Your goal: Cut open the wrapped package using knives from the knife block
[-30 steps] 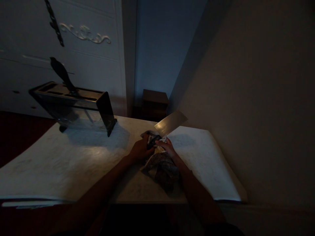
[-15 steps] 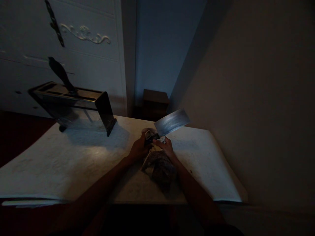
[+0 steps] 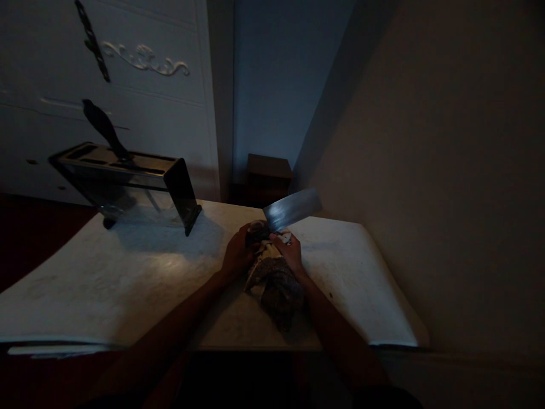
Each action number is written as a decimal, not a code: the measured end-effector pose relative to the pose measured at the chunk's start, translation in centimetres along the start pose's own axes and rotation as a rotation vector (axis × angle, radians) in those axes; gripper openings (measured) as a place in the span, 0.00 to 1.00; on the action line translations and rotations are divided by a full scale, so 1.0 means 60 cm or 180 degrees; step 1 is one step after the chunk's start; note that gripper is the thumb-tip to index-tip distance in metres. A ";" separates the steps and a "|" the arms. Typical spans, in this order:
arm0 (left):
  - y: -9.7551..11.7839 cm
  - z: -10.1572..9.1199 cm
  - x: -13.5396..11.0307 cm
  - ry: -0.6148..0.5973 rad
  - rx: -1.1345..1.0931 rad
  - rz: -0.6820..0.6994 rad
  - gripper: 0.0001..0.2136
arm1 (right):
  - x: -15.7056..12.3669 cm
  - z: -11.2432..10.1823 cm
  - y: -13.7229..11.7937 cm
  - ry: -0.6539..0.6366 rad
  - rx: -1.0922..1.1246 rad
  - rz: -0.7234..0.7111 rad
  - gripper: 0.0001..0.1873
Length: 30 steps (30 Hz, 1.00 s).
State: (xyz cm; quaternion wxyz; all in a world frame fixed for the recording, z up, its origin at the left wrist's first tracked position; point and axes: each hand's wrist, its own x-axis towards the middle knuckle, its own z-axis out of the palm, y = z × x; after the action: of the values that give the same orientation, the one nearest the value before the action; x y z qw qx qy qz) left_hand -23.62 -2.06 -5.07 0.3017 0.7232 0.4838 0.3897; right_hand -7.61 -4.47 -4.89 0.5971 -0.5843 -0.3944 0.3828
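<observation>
A cleaver [image 3: 293, 209] is held above the table, its broad steel blade pointing away and to the right. My left hand [image 3: 236, 250] is closed around the handle end, where dark folds of cloth cover most of the handle. My right hand [image 3: 290, 253] pinches a bunched part of the cloth [image 3: 279, 287] close to the base of the blade, thumb on top. The rest of this patterned brown and cream cloth hangs down between my forearms onto the table. Dim light hides the exact grip of the left fingers.
On the table [image 3: 170, 284], to the left, stands a knife block [image 3: 140, 165] with clear sides and one black-handled knife [image 3: 104, 128] in it. Behind is a white door [image 3: 162, 113]. A brown box [image 3: 269, 170] sits beyond the far edge, and a wall [image 3: 426, 170] rises at the right.
The cleaver has shifted slightly left and its blade has turned a little. Cloth now covers the handle more, and my right thumb has moved up closer to the blade.
</observation>
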 end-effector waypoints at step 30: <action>-0.071 -0.042 0.041 -0.0547 0.0487 0.0665 0.12 | 0.090 -0.135 0.004 0.1568 0.0754 -0.0625 0.20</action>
State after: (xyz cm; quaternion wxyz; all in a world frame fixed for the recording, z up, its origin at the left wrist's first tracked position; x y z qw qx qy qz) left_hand -27.22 1.86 -6.55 0.2438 0.8211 0.4066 0.3177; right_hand 1.98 -2.69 -5.07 0.7731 -0.5449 -0.2447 0.2131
